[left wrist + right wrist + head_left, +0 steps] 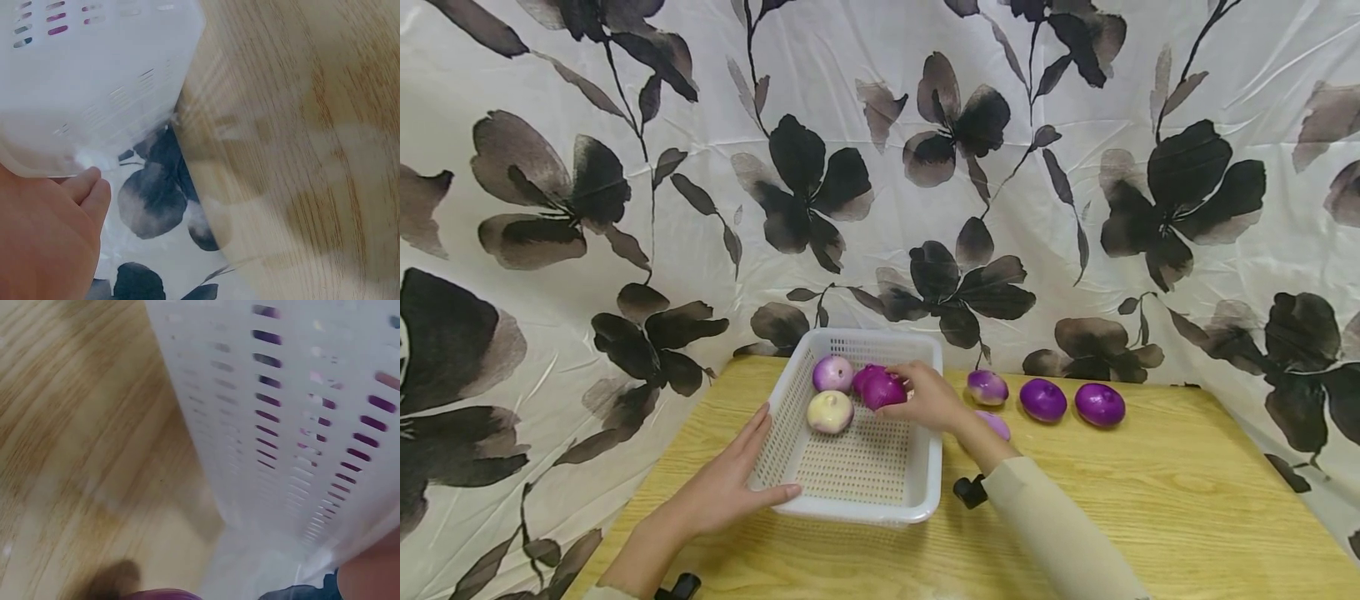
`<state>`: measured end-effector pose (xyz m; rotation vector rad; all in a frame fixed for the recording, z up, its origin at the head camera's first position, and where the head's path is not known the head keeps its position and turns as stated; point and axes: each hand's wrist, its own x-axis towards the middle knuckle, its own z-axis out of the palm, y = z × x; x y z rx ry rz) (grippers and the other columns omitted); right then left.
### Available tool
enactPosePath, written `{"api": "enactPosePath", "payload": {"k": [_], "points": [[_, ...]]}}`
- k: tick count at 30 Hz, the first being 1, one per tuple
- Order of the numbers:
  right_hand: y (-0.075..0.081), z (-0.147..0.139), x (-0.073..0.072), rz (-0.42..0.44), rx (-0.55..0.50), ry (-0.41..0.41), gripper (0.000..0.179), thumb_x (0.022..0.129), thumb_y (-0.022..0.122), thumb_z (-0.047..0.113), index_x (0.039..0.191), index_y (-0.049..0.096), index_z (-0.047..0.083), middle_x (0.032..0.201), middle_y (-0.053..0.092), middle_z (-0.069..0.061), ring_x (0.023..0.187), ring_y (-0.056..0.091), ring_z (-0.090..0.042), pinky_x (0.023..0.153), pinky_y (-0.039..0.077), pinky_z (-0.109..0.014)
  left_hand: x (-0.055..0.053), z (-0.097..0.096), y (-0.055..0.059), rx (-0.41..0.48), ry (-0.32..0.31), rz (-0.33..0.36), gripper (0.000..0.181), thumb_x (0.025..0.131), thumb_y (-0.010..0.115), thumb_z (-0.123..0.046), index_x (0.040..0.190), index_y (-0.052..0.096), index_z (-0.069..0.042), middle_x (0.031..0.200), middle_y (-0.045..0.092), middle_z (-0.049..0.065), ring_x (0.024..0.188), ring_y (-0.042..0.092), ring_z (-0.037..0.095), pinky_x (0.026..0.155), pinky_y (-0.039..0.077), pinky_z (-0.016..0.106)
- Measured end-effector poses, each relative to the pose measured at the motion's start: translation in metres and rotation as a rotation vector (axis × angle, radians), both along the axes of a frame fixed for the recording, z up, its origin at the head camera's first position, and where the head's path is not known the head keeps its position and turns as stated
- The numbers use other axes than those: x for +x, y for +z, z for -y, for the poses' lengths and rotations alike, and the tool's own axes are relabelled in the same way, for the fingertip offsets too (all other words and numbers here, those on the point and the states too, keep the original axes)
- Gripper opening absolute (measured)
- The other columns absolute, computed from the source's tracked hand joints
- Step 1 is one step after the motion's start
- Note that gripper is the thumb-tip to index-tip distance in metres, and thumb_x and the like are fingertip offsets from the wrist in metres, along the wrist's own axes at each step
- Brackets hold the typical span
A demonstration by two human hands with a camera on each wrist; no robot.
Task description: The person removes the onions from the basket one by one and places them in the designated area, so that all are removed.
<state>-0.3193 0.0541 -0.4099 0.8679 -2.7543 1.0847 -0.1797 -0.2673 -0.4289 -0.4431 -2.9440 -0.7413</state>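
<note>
A white perforated plastic basket (850, 500) sits on the wooden table. My left hand (730, 479) lies against its left side, fingers stretched along the rim and thumb on the near rim. Reaching in over the right rim, my right hand (928, 398) grips a deep purple onion (882, 390) from its right side. Just behind that is another purple onion (863, 376), partly hidden. Beside them in the basket are a pale purple onion (832, 373) and a yellowish-white onion (831, 412). The right wrist view shows the basket's slotted wall (262, 425) but little of the hand.
Right of the basket, purple onions (1042, 400) (1100, 405) and a lighter one (987, 387) stand in a row on the table (1120, 492). A pale purple onion (995, 423) is partly behind my right forearm. A flower-patterned cloth (880, 208) hangs behind the table.
</note>
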Motion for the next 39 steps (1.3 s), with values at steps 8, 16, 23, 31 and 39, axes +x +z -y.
{"api": "enactPosePath", "payload": {"k": [8,16,23,31,39], "points": [[0.01,-0.006,0.006,0.053,-0.148,0.045,0.071,0.081,0.088,0.03,0.14,0.059,0.004,0.129,0.062,-0.014,0.109,0.065,-0.029,0.09,0.058,-0.04,0.002,-0.001,0.001,-0.014,-0.007,-0.014,0.119,0.085,0.066,-0.073,0.163,0.015,0.0,0.172,0.004,0.012,0.151,0.023,0.045,0.115,0.031,0.065],[0.018,-0.013,0.013,0.06,-0.163,0.074,0.073,0.083,0.086,0.032,0.144,0.057,0.007,0.131,0.067,-0.009,0.11,0.065,-0.026,0.09,0.057,-0.038,0.001,-0.001,0.002,-0.017,-0.01,-0.016,0.119,0.085,0.066,-0.074,0.163,0.015,0.001,0.172,0.004,0.012,0.151,0.023,0.046,0.115,0.031,0.065],[0.02,-0.022,0.021,0.098,-0.225,0.081,0.073,0.081,0.088,0.03,0.143,0.057,0.005,0.137,0.064,-0.009,0.121,0.064,-0.029,0.1,0.055,-0.043,0.001,-0.002,0.002,-0.008,-0.008,-0.016,0.119,0.084,0.067,-0.072,0.163,0.015,0.0,0.172,0.005,0.013,0.151,0.024,0.046,0.115,0.032,0.066],[0.02,-0.037,0.031,0.151,-0.292,0.079,0.074,0.081,0.088,0.028,0.144,0.054,0.009,0.143,0.058,-0.012,0.122,0.064,-0.035,0.099,0.056,-0.046,0.003,-0.002,0.003,-0.007,-0.01,-0.015,0.119,0.084,0.067,-0.073,0.163,0.015,0.0,0.172,0.005,0.013,0.151,0.023,0.045,0.115,0.032,0.065],[0.02,-0.053,0.04,0.12,-0.275,0.074,0.075,0.08,0.089,0.027,0.144,0.055,0.006,0.142,0.058,-0.012,0.119,0.066,-0.032,0.098,0.057,-0.043,0.003,-0.001,0.002,0.002,-0.017,-0.015,0.12,0.085,0.066,-0.073,0.163,0.013,0.0,0.172,0.004,0.013,0.152,0.022,0.044,0.116,0.031,0.064]]}}
